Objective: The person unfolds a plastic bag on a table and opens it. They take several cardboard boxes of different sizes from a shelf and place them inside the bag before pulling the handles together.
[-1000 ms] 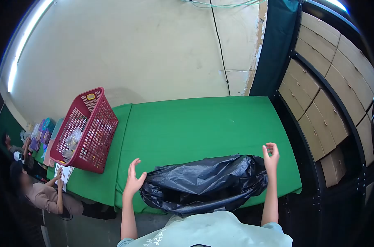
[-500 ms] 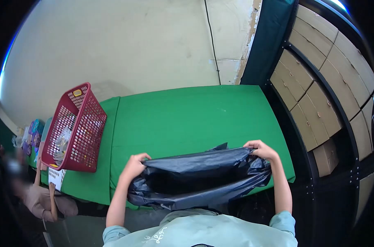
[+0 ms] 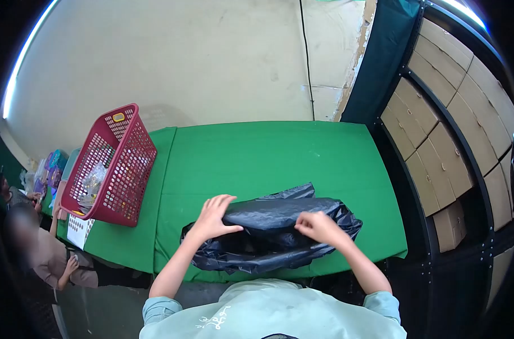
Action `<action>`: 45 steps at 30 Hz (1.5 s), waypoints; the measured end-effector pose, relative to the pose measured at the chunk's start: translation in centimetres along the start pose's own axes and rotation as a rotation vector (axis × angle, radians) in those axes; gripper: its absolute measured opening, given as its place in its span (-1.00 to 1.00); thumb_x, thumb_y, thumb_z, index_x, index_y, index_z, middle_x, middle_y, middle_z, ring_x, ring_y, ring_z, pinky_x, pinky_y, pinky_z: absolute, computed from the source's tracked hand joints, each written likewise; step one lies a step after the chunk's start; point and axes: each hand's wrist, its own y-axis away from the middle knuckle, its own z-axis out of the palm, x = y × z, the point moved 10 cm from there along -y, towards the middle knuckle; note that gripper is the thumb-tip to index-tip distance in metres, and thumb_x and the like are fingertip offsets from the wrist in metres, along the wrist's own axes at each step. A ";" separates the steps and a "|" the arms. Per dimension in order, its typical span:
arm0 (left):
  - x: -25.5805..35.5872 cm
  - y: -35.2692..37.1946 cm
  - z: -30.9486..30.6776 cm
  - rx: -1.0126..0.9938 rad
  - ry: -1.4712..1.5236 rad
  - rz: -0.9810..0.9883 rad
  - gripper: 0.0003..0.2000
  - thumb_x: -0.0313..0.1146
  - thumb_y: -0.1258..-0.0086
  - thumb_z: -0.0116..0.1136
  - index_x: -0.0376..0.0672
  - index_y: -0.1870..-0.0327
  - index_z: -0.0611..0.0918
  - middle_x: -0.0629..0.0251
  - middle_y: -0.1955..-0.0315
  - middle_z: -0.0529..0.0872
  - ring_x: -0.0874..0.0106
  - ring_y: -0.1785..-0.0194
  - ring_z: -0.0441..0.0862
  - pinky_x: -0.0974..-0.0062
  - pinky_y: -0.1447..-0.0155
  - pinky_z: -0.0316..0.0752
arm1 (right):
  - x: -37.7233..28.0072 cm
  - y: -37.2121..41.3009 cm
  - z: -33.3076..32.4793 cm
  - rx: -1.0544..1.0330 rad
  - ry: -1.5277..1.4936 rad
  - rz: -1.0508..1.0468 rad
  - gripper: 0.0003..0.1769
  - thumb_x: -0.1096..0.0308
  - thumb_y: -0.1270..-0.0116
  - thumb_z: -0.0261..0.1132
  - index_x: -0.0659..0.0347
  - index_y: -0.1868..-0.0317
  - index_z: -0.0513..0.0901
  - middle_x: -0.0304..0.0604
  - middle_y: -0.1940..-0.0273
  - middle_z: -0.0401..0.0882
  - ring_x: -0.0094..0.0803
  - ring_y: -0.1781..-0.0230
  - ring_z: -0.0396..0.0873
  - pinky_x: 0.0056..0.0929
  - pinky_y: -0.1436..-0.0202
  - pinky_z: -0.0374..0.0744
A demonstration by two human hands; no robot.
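Your left hand (image 3: 210, 220) and right hand (image 3: 320, 227) have moved inward from the ends of the black bag (image 3: 265, 216), now nearer each other.

Head view: black plastic bag (image 3: 271, 223) lies on the green tabletop (image 3: 268, 158), mouth gaping toward the wearer. Left hand (image 3: 213, 219) at the bag's left side, thumb and fingers spread apart at the folded upper rim. Right hand (image 3: 319, 227) over the bag's right half, fingertips drawn together; grip on plastic unclear. Red perforated basket (image 3: 121, 181) at left, clear packets (image 3: 93, 183) inside; dotted white sheet (image 3: 79, 230) beside it. Co-worker (image 3: 48, 254) farther left. Right: cardboard boxes (image 3: 440, 164) on black rack (image 3: 440, 106)
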 end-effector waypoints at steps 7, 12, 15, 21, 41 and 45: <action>-2.2 -3.3 -0.9 0.245 0.008 -0.053 -0.85 -0.35 -0.18 0.09 -0.09 0.24 0.60 0.15 0.35 0.66 0.16 0.26 0.60 0.27 0.20 0.49 | 4.3 1.8 11.1 -0.374 0.692 0.055 -0.20 -0.12 0.05 0.36 0.10 -0.16 0.37 0.08 -0.11 0.40 -0.15 -0.12 0.40 -0.24 -0.13 0.35; -11.3 -6.2 -7.8 0.503 -0.109 -0.243 -0.82 -0.34 -0.17 0.09 -0.13 0.22 0.58 0.13 0.42 0.65 0.16 0.30 0.61 0.29 0.24 0.51 | 11.7 11.4 16.4 -1.267 0.506 0.309 0.21 -0.54 0.12 0.09 0.26 -0.34 0.11 0.13 -0.29 0.16 -0.02 -0.31 0.15 -0.24 -0.31 0.19; -11.6 -8.5 -6.4 0.315 0.154 -0.139 -0.68 -0.29 -0.10 0.18 -0.17 0.11 0.53 0.12 0.27 0.63 0.20 0.16 0.59 0.36 0.08 0.48 | 10.5 10.4 14.2 -1.222 0.425 0.256 0.16 -0.47 0.09 0.16 0.31 -0.31 0.16 0.17 -0.23 0.25 -0.02 -0.24 0.26 -0.23 -0.25 0.30; 0.8 -4.4 -5.1 0.278 -0.271 -0.016 -0.37 -0.18 -0.02 0.28 -0.16 -0.15 0.34 0.08 -0.13 0.30 0.05 -0.28 0.12 0.15 -0.31 0.10 | 2.8 1.7 7.5 -0.567 0.477 -0.011 -0.24 -0.04 -0.12 0.26 0.16 -0.26 0.26 0.13 0.04 0.50 -0.03 -0.01 0.49 -0.15 -0.04 0.47; 8.9 8.5 1.4 -0.989 0.416 0.192 -0.56 -0.09 -0.13 0.20 -0.28 0.11 0.54 0.06 0.37 0.63 0.27 0.30 0.60 0.42 0.22 0.44 | 10.8 -12.4 -3.3 -0.254 1.085 0.326 0.31 0.05 0.40 0.59 -0.22 -0.40 -0.04 0.04 -0.26 0.18 -0.06 -0.34 0.05 0.12 -0.35 -0.11; 9.0 9.4 2.3 -1.138 0.776 0.180 -0.44 0.00 -0.32 0.05 -0.25 -0.18 0.36 0.16 0.00 0.54 0.39 -0.02 0.50 0.45 -0.14 0.36 | 11.3 -12.5 0.3 -0.277 1.118 0.142 0.30 0.06 0.40 0.58 -0.20 -0.39 -0.03 0.04 -0.26 0.16 -0.05 -0.34 0.05 0.17 -0.33 -0.07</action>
